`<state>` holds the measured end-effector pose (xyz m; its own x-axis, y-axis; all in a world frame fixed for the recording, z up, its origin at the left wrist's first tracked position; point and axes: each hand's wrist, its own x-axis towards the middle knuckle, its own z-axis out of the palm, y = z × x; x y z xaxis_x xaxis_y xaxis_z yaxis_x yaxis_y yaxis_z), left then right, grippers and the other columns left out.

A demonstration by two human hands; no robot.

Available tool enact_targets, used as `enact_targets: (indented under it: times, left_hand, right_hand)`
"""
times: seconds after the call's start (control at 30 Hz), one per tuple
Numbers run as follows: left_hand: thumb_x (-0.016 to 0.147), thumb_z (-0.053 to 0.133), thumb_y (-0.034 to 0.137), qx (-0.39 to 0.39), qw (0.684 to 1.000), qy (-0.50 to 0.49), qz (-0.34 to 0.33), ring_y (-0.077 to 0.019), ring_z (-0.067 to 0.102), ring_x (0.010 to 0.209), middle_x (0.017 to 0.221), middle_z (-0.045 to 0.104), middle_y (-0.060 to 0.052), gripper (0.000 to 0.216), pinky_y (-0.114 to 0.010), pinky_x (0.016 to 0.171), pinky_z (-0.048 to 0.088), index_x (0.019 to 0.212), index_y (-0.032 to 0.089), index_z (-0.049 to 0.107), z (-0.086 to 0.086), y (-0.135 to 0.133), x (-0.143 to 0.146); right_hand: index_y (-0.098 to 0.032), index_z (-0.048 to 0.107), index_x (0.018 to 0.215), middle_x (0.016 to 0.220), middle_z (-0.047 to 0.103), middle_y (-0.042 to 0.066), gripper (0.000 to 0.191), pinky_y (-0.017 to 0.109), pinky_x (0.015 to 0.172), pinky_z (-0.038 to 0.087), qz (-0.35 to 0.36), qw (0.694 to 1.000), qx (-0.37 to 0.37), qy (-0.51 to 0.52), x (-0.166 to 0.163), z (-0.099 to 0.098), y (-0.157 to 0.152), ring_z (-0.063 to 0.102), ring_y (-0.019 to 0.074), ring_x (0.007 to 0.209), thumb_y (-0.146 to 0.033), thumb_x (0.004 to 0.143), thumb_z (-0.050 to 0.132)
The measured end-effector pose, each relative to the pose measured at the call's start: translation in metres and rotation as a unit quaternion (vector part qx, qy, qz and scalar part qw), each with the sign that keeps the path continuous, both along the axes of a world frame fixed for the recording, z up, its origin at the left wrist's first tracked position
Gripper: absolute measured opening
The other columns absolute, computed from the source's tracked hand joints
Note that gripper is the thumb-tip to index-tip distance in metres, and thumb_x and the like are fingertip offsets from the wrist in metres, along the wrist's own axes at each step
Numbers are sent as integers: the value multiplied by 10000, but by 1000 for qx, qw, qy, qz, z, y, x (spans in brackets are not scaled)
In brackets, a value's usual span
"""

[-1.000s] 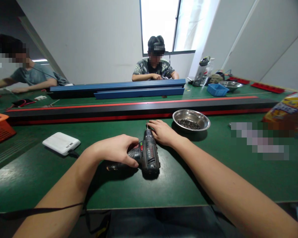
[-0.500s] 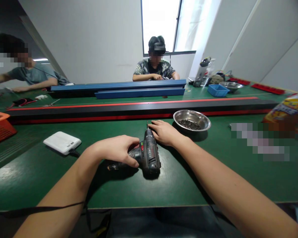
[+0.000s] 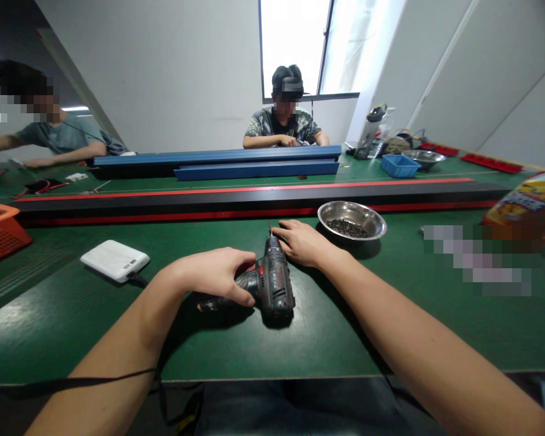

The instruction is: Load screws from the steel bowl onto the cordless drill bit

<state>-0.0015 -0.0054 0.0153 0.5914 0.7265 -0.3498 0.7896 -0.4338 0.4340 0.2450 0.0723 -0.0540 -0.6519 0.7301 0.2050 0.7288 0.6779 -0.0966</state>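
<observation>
A dark cordless drill [image 3: 276,287] lies on its side on the green table [image 3: 336,345], its bit [image 3: 270,228] pointing away from me and its handle to the left. My left hand [image 3: 218,274] is over the handle, thumb on the near side and fingers on the far side, partly hidden beneath the hand. Beside the bit, my right hand [image 3: 302,242] rests on the table with its fingers stretched out toward the tip; whether they touch it I cannot tell. A metal bowl [image 3: 376,230] with small dark screws [image 3: 346,228] stands just right of that hand.
A long black and red bar [image 3: 200,204] crosses the table beyond my hands, with blue profiles [image 3: 254,171] behind it. A white power bank [image 3: 115,260] and an orange basket [image 3: 4,236] are left; a colourful bag [image 3: 527,203] is right. Two people sit farther off.
A small green light on the side of the drill showed earlier and is not visible now. My hands and the drill keep their places.
</observation>
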Motion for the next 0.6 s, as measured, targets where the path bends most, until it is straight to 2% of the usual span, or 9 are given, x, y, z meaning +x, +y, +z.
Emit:
enact_targets:
  times: [0.2,0.37,0.6]
  left_hand:
    - [694,822,512,-9,1000,-15,-2,-192,620,813,950,705,13,539,-268,680,417,1125,227,670,-2,1,-1]
    - [701,818,463,-13,999,-37,-3,-174,600,794,929,688,26,475,-262,665,408,1077,215,669,-2,3,-2]
    - [702,822,486,2,999,-48,-8,-167,577,769,866,635,37,427,-263,652,394,975,206,649,-5,5,-2]
  right_hand:
    - [-153,626,1462,1480,586,234,543,525,1143,446,-71,997,11,15,0,-2,0,561,381,1360,-497,1081,451]
    - [-120,670,1389,1461,606,226,496,486,1169,430,-97,994,11,47,2,-11,9,547,347,1378,-452,1073,478]
    - [-101,721,1289,1393,648,226,438,470,1153,445,-114,991,22,69,2,-16,16,573,345,1343,-401,1059,499]
